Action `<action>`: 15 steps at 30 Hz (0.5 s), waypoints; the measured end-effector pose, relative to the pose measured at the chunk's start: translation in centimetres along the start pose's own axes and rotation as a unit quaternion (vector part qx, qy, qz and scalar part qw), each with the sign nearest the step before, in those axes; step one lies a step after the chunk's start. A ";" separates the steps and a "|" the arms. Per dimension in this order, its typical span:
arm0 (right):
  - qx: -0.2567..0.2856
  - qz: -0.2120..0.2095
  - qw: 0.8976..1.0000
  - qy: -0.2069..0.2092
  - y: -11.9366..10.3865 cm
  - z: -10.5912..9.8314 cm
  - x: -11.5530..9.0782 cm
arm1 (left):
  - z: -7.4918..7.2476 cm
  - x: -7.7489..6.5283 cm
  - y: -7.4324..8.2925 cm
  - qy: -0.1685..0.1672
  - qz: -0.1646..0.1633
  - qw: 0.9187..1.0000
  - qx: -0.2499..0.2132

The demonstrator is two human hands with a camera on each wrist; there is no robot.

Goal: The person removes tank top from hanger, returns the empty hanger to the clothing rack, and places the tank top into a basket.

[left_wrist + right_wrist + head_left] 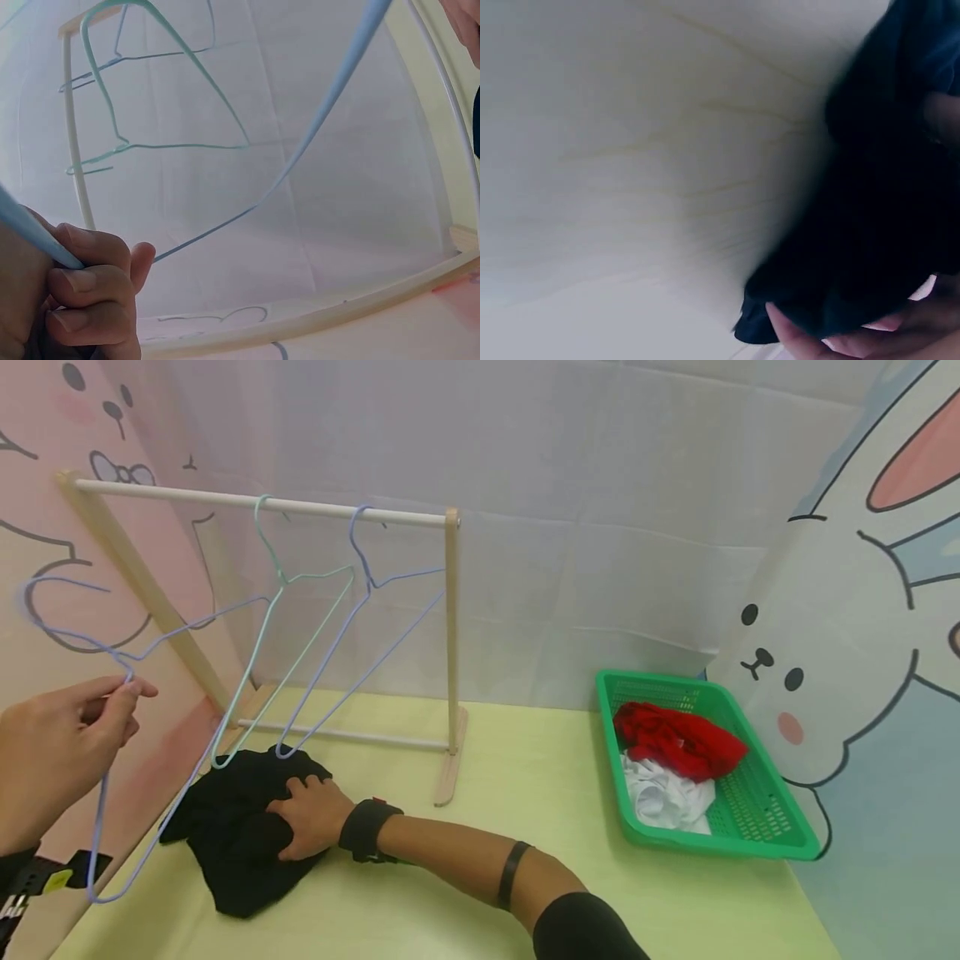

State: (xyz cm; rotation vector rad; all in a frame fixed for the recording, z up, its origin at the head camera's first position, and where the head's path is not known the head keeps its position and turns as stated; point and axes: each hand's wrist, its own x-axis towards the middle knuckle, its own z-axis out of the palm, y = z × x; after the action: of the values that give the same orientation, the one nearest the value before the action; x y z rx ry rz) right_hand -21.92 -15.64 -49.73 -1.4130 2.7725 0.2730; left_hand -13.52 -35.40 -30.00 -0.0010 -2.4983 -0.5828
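Note:
In the head view, my left hand pinches a blue-violet hanger just below its hook, holding it off the rack at the left. The left wrist view shows the fingers of that hand curled by the hanger's wire. A crumpled black cloth item lies on the table below the rack; its kind is not clear. My right hand lies over its right side, and the right wrist view has black fabric bunched between thumb and fingers. Part of the fingertips is hidden in the cloth.
A wooden rack with a white rail carries a mint-green hanger and another blue-violet hanger. At the right stands a green basket with red cloth and white cloth. Pale curtain hangs behind.

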 end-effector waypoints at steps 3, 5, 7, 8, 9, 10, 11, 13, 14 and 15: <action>-0.003 -0.005 1.000 0.002 0.3 -0.1 -0.2 | 0.0 0.5 -0.3 -0.008 -0.008 1.000 0.014; 0.005 -0.010 1.000 0.006 0.6 -0.2 -0.4 | 0.1 0.7 -0.5 -0.010 -0.012 1.000 0.015; 0.013 -0.013 1.000 0.006 0.7 -0.3 -0.6 | 0.2 0.8 -0.7 -0.011 -0.016 1.000 0.016; 0.015 -0.015 1.000 0.006 0.8 -0.3 -0.6 | 0.3 0.8 -0.8 -0.011 -0.017 1.000 0.016; 0.018 -0.015 1.000 0.006 0.8 -0.3 -0.7 | 0.3 0.8 -0.8 -0.010 -0.017 1.000 0.017; 0.020 -0.016 1.000 0.007 0.8 -0.3 -0.7 | 0.4 0.8 -0.8 -0.010 -0.017 1.000 0.017; 0.022 -0.017 1.000 0.008 0.9 -0.3 -0.8 | 0.4 0.8 -0.8 -0.009 -0.016 1.000 0.018; 0.027 -0.020 0.999 0.012 1.0 -0.3 -0.9 | 0.4 0.9 -0.7 -0.008 -0.014 1.000 0.017; 0.029 -0.022 0.999 0.013 1.1 -0.3 -1.0 | 0.4 1.0 -0.7 -0.009 -0.014 1.000 0.017; 0.034 -0.025 0.999 0.015 1.2 -0.3 -1.1 | 0.4 1.0 -0.6 -0.010 -0.014 1.000 0.015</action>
State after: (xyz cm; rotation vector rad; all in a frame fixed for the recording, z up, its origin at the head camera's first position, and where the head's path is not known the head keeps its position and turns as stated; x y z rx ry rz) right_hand -22.18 -14.14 -49.21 -1.4814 2.7361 0.1575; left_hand -14.66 -35.91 -30.07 0.0398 -2.5292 -0.5594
